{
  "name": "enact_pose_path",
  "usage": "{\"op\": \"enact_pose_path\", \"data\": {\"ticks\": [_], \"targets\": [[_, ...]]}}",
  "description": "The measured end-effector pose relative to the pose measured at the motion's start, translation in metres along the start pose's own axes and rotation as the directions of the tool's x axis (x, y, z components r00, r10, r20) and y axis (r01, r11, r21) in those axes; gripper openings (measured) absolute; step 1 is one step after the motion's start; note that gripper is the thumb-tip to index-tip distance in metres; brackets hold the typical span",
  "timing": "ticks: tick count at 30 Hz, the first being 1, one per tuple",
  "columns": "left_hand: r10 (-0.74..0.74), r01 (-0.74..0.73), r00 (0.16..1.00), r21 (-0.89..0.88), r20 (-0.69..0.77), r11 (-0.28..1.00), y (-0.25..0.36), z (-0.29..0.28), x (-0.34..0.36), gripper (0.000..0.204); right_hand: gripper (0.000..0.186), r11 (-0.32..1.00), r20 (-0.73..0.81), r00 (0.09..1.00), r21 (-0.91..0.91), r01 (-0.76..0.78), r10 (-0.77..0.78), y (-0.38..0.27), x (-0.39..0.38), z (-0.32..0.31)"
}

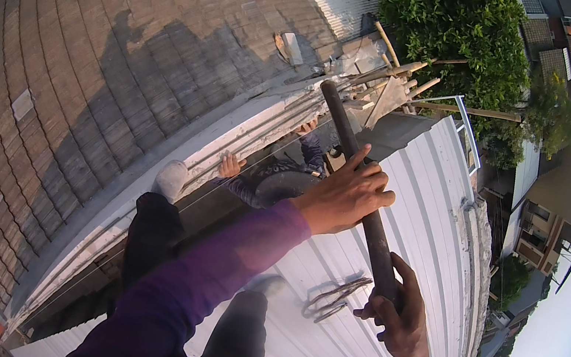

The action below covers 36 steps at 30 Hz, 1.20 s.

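Note:
A dark, round metal pipe (pixel 377 249) runs slantwise from the far middle down toward the near right, above the white corrugated roof sheet. My right hand (pixel 402 313) is closed round its near end, thumb uppermost. Higher up, my left hand (pixel 350 192) lies across the pipe's middle with the fingers curled over it and the index finger stretched out. The fingers partly hide the pipe there. A few thin bent metal rods (pixel 334 302) rest on the sheet beside the pipe's near end.
Below, in the gap between sheet and wall, a co-worker's hand (pixel 231 165) grips the plastered wall edge (pixel 213 139). My feet straddle that gap. A tiled roof (pixel 86 72) slopes off left. Bamboo poles (pixel 400 69), a white metal frame (pixel 466 129) and a leafy tree (pixel 458 34) stand beyond.

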<state>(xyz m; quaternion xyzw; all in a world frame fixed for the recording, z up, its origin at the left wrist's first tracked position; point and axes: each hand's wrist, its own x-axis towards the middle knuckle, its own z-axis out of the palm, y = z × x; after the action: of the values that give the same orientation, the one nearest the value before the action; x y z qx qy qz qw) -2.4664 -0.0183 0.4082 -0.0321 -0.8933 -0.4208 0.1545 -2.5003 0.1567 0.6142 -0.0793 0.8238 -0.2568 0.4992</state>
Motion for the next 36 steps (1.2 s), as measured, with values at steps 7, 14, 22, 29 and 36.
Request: {"op": "enact_pose_path", "data": {"ticks": [7,14,22,29,36], "targets": [[-0.46,0.422,0.886,-0.32,-0.051,0.848,0.029,0.002,-0.101,0.059,0.059,0.854,-0.217,0.97,-0.521,-0.018,-0.112,-0.03,0.074,-0.068],[-0.578,0.67,0.707,-0.125,0.407,0.732,0.043,0.03,-0.272,0.047,0.057,0.783,-0.133,0.975,-0.62,0.059,-0.178,-0.05,0.164,-0.134],[-0.647,0.691,0.693,-0.035,0.318,0.722,0.019,0.049,-0.269,0.041,0.056,0.763,-0.108,0.991,-0.646,-0.009,-0.08,-0.092,0.208,-0.147],[-0.653,0.709,0.662,-0.025,0.368,0.704,0.021,0.053,-0.267,0.038,0.054,0.638,-0.024,0.999,-0.77,0.005,-0.037,-0.132,0.219,-0.151],[-0.647,0.713,0.639,-0.004,0.416,0.701,0.019,0.055,-0.266,0.039,0.055,0.623,0.021,0.998,-0.78,0.052,-0.057,-0.144,0.235,-0.169]]}}
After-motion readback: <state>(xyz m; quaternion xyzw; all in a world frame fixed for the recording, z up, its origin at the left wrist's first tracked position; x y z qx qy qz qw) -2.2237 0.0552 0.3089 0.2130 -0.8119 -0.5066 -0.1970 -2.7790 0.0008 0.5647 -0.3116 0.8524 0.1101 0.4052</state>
